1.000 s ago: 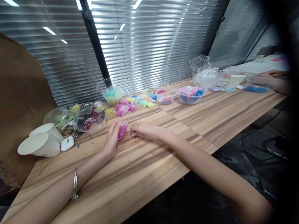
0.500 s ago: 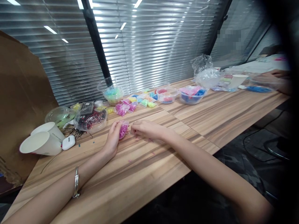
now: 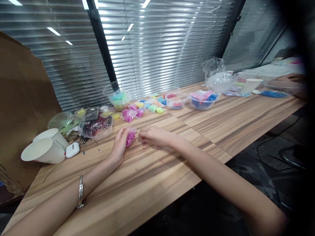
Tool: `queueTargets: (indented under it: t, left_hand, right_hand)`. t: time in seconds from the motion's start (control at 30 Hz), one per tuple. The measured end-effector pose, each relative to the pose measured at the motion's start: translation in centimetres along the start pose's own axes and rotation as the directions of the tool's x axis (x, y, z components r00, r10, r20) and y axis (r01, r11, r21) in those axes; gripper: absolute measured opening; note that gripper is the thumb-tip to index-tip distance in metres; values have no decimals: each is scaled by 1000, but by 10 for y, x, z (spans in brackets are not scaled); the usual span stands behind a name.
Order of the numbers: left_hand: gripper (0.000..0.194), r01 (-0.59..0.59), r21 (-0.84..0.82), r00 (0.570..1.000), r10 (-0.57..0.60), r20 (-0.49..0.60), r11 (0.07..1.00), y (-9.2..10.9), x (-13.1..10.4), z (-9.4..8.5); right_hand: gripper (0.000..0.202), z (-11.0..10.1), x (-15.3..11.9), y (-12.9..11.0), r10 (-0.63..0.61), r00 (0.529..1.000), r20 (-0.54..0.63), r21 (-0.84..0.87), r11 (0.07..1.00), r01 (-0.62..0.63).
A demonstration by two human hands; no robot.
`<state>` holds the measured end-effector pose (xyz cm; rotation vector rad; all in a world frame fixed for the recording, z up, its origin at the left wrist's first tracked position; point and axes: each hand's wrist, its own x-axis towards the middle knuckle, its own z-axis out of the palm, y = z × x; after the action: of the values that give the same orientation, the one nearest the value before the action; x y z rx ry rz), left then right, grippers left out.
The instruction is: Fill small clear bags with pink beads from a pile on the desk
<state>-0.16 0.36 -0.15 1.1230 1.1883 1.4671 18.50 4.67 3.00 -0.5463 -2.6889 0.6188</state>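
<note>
My left hand (image 3: 119, 144) grips a small clear bag of magenta pieces (image 3: 131, 137), its fingers wrapped round the bag's left side. Just to the right, my right hand (image 3: 151, 136) is low over the wooden table (image 3: 147, 183) with its fingers bent together; what they hold, if anything, is too small to make out. Under and beside that hand lie a few pinkish clear bits, partly hidden. Behind the held bag are more magenta bags (image 3: 129, 114), with a green bag (image 3: 152, 108) farther right.
Two paper cups (image 3: 39, 150), a white case (image 3: 72, 150) and a clear bowl with dark wires (image 3: 95, 126) stand at left. Tubs of coloured pieces (image 3: 203, 100) line the back. At far right, another person's hand (image 3: 292, 78) is near a clear container.
</note>
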Motion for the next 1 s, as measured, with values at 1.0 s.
queueTargets:
  t: [1.0]
  left_hand:
    - [33,-31,48,999,31,9,998,-1,1,0]
  right_hand:
    - [11,5,5,12,-154,988,-25,-248,958,143]
